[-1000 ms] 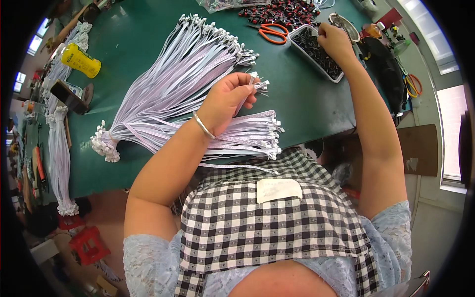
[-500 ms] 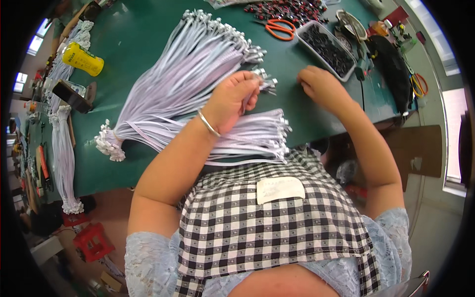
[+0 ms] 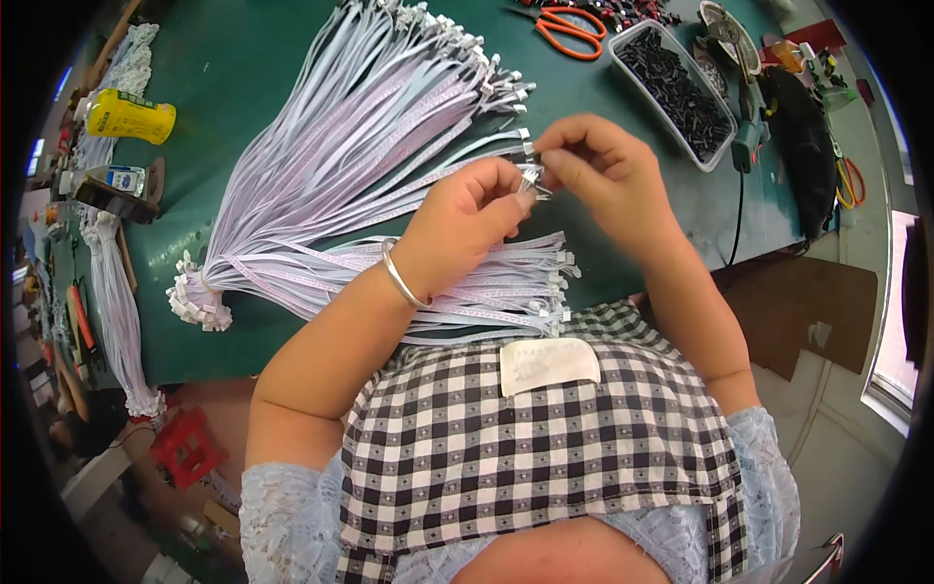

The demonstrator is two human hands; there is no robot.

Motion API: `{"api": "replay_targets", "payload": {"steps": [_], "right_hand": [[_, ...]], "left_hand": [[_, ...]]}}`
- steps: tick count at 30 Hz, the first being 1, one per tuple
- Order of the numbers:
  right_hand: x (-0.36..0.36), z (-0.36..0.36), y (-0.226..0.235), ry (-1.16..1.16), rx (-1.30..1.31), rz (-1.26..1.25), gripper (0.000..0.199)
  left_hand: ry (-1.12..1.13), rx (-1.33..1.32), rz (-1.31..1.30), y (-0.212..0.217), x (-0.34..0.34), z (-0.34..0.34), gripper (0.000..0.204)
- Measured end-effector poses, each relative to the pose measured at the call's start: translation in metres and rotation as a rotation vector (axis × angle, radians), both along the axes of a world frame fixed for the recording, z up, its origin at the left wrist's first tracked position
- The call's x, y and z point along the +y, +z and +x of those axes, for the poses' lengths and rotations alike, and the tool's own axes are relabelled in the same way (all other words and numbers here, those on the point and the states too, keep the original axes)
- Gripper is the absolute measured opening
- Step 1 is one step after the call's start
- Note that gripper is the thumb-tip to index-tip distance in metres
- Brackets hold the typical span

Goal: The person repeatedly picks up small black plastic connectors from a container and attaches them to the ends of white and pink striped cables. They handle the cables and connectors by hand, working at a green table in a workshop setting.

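One white cable end [image 3: 529, 179], perhaps more, to hold steady above the green bench [image 3: 224, 97], nipped between thumb and fingers of the left hand [image 3: 486, 209]. Close beside it, the right hand [image 3: 584, 165], with grip narrowed to a fingertip pinch; impossible to tell whether around anything. For good work, best judged: keep the left pinch near the connector, turn the tip toward the right fingertips, line up before pressing, and avoid bending the thin ends. Take care not to drag the fanned cables [image 3: 331, 175] just behind, nor the nearer bunch [image 3: 486, 282] beneath the left wrist. Farther right, a tray [image 3: 720, 156] of black pieces; beyond, orange-handled scissors [image 3: 564, 26]; far left, a yellow bottle [image 3: 131, 117].
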State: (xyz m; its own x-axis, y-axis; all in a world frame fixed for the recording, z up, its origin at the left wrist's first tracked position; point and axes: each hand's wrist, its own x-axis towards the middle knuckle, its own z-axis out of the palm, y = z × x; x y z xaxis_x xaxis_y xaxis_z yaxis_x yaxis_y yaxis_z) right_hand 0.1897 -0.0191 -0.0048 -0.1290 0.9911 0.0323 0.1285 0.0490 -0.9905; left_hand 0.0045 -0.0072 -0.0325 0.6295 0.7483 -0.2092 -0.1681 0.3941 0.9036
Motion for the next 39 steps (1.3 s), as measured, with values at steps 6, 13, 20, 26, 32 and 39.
{"api": "replay_targets", "payload": {"steps": [6, 13, 20, 26, 32, 39], "right_hand": [[-0.018, 0.004, -0.004, -0.084, 0.261, -0.098, 0.012], [-0.023, -0.009, -0.010, -0.073, 0.217, 0.242, 0.010], [-0.016, -0.010, -0.001, -0.110, 0.217, 0.084, 0.010], [-0.037, 0.012, 0.009, -0.108, 0.179, -0.224, 0.010], [-0.045, 0.006, 0.011, -0.115, 0.203, -0.284, 0.008], [-0.043, -0.001, 0.010, -0.128, 0.158, -0.226, 0.008]], "left_hand": [[0.112, -0.036, -0.127, 0.005, 0.000, -0.004, 0.011], [0.121, -0.057, -0.140, 0.005, 0.003, -0.005, 0.010], [0.048, 0.016, -0.148, 0.008, 0.001, -0.003, 0.008], [0.098, 0.019, -0.237, 0.014, -0.008, -0.006, 0.010], [0.037, -0.006, -0.270, 0.013, -0.007, -0.007, 0.011], [0.018, 0.018, -0.243, 0.014, -0.011, -0.007, 0.011]]}}
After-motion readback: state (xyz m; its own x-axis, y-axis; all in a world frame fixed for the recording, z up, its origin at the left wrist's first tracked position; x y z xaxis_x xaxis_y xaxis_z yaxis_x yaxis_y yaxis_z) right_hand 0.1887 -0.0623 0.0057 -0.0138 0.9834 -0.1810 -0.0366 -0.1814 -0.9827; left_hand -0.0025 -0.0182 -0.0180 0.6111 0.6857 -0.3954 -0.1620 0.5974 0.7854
